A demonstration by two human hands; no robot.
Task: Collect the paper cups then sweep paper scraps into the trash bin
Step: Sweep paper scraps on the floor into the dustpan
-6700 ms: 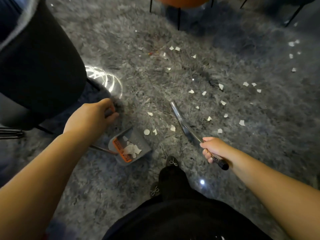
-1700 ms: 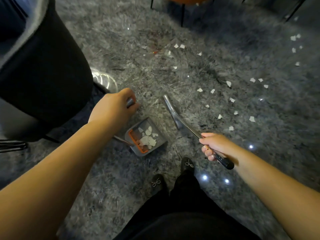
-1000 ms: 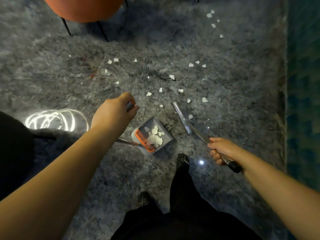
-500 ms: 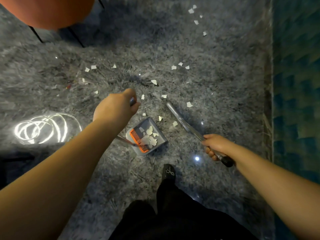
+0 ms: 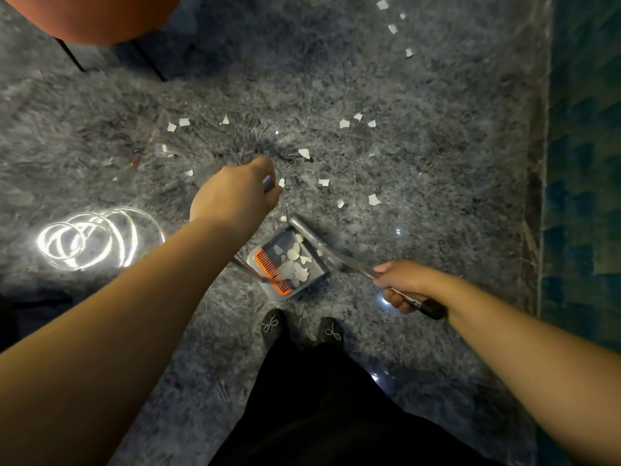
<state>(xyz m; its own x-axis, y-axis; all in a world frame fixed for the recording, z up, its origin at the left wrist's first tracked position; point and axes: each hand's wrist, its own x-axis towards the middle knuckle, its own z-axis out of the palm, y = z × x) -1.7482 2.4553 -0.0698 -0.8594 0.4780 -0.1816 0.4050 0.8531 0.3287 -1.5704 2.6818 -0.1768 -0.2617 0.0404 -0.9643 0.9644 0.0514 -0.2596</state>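
The grey plastic dustpan [image 5: 291,264] with an orange comb edge sits on the grey speckled polished floor [image 5: 437,196], just ahead of the person's two black shoes with bow trims [image 5: 302,329]. Torn white paper scraps [image 5: 295,269] lie heaped inside the dustpan, and more white paper scraps [image 5: 373,199] are scattered over the floor beyond it and off to its far right. The left hand [image 5: 235,196], above and left of the dustpan, has its fingers curled round the top of the dustpan's long upright handle. The right hand [image 5: 401,284], just right of the dustpan, has its fingers wrapped round the silver broom handle with a black end grip [image 5: 418,302]; the grey broom head [image 5: 304,230] lies against the dustpan's open right edge. An orange round seat on thin black legs [image 5: 100,18] stands far beyond the dustpan, up left. Left of the dustpan, bright looping light reflections [image 5: 90,242] shine on the floor.
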